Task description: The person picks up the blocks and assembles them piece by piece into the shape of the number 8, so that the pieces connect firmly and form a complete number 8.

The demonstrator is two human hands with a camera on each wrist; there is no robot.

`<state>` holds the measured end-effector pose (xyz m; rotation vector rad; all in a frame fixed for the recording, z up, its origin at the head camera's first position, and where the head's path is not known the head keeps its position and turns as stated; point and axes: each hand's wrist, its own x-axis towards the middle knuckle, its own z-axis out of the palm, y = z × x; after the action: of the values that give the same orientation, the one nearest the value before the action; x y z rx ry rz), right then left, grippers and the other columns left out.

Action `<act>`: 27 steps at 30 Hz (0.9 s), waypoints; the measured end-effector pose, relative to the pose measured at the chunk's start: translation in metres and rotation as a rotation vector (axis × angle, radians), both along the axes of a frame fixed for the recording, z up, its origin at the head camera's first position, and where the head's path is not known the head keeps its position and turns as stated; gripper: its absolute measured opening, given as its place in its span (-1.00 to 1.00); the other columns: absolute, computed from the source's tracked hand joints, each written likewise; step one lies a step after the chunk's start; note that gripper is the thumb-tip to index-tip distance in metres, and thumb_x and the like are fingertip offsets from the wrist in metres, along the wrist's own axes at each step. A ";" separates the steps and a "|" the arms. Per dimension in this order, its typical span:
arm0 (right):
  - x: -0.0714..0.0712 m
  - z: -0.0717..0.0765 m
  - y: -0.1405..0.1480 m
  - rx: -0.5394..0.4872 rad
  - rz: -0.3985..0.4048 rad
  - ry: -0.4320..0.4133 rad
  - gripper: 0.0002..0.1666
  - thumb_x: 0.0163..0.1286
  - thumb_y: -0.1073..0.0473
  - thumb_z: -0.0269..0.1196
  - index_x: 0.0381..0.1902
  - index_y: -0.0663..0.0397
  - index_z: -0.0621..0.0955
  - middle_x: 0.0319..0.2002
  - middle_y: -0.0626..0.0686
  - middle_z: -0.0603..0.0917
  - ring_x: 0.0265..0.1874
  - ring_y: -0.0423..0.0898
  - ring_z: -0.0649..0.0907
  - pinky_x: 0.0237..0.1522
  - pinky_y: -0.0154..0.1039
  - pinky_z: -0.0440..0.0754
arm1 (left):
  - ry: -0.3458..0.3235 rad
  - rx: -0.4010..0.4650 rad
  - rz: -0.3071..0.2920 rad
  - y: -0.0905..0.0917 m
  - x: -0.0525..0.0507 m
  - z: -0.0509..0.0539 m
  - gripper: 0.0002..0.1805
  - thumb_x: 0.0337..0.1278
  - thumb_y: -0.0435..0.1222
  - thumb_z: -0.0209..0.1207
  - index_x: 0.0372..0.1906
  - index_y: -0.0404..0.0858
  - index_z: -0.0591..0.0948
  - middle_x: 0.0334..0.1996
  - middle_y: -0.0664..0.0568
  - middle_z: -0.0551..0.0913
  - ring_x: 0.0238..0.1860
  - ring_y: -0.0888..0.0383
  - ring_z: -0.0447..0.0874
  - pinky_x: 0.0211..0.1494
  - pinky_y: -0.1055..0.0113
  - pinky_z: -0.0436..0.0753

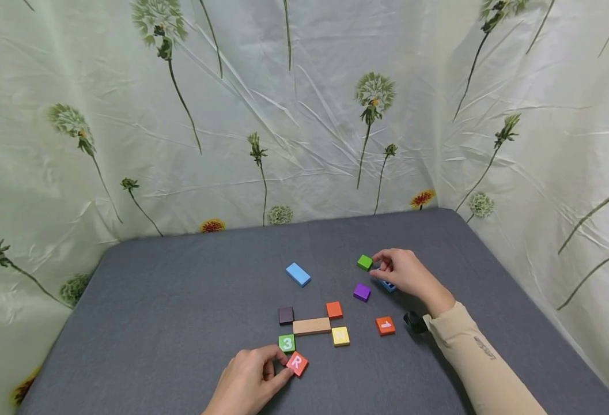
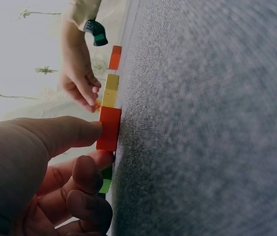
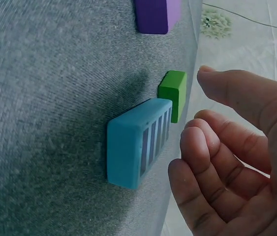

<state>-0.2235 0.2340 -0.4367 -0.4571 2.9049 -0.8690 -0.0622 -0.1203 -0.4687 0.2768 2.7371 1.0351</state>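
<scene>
Near the table's front, my left hand [image 1: 249, 377] pinches a red block [image 1: 297, 363] marked with a white R between thumb and finger. Touching or almost touching that block is a green block [image 1: 286, 343] with a white 3. My right hand [image 1: 405, 274] hovers over a light blue block with dark stripes [image 3: 153, 137], thumb and fingers apart and nothing between them. In the head view that hand partly hides the striped block. A plain green block [image 3: 171, 96] lies just beyond it, and a purple block [image 1: 362, 292] is nearby.
A wooden plank [image 1: 311, 327] lies mid-table, with a dark block [image 1: 286, 315], an orange-red block [image 1: 334, 310] and a yellow N block [image 1: 341, 336] around its ends. Farther back is a blue block [image 1: 298, 275]. A red block marked 1 [image 1: 385, 325] sits to the right.
</scene>
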 end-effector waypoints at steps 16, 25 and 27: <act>-0.007 -0.005 -0.004 0.026 -0.012 -0.017 -0.61 0.41 0.16 0.49 0.06 0.33 0.72 -0.42 -0.02 0.61 -0.44 -0.18 0.51 -0.36 -0.30 0.46 | -0.008 0.002 -0.002 0.000 0.000 -0.001 -0.83 0.17 -0.10 0.54 -0.31 0.04 0.72 -0.68 0.31 0.38 -0.66 0.39 0.26 -0.55 0.43 0.22; -0.010 -0.006 -0.005 0.042 -0.023 -0.014 -0.60 0.41 0.16 0.49 0.07 0.32 0.72 -0.43 -0.02 0.61 -0.46 -0.19 0.50 -0.36 -0.29 0.44 | 0.002 0.020 0.000 -0.001 0.000 -0.001 -0.84 0.19 -0.09 0.52 -0.32 0.06 0.72 -0.69 0.32 0.37 -0.67 0.40 0.25 -0.55 0.43 0.22; -0.011 -0.006 -0.005 0.046 -0.030 -0.016 -0.60 0.41 0.16 0.49 0.08 0.32 0.72 -0.43 -0.02 0.61 -0.46 -0.18 0.50 -0.37 -0.29 0.43 | 0.012 0.027 0.003 -0.001 0.001 -0.002 -0.84 0.20 -0.08 0.52 -0.32 0.07 0.72 -0.70 0.33 0.36 -0.68 0.40 0.24 -0.56 0.43 0.21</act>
<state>-0.2343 0.2291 -0.4430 -0.4027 2.9177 -0.8044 -0.0613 -0.1217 -0.4705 0.2844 2.7366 1.0758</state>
